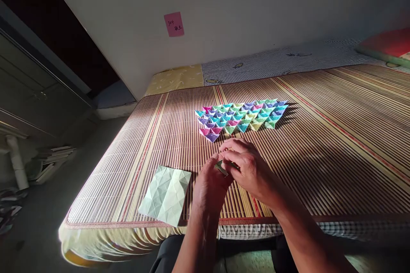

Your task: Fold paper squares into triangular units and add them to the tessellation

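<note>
Both hands meet over the striped mat, fingers closed round a small piece of folded green paper (221, 167) that is mostly hidden between them. My left hand (212, 181) grips it from the left and below. The fingers of my right hand (241, 162) curl over it from the right and above. Just beyond my fingertips stand several rows of small folded paper pieces (237, 117) in pink, blue, green, yellow and purple. To the left of my left hand lies a creased pale green paper sheet (165, 194), flat on the mat.
The bamboo mat (121, 158) covers a bed with a yellow sheet (128, 241) at its front edge. A pink note (174, 24) is stuck on the white wall behind. Piled papers (56, 158) lie at the left, and a red item (389, 42) at the far right.
</note>
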A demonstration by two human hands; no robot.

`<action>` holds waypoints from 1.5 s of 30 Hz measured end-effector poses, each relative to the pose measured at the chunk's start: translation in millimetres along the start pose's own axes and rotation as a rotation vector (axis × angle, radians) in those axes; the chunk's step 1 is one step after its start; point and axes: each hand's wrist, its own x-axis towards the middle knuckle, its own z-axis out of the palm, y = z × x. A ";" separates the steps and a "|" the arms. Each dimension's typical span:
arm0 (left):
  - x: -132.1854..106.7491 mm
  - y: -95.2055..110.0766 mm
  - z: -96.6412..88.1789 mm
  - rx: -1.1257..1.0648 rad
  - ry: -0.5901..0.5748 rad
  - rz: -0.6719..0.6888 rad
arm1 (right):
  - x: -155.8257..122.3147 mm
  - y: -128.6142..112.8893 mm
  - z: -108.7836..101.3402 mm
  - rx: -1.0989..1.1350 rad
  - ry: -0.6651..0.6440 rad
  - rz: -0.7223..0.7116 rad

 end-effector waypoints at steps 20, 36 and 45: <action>9.8 -15.6 0.4 -0.284 0.255 -0.114 | -2.4 3.8 9.0 0.023 -0.092 -0.070; 8.4 -6.2 -0.1 -0.219 0.263 0.125 | -3.2 -3.3 -10.0 0.084 0.047 0.106; 5.5 -26.3 14.0 -0.243 0.331 0.074 | -5.5 2.3 5.8 -0.104 -0.045 0.148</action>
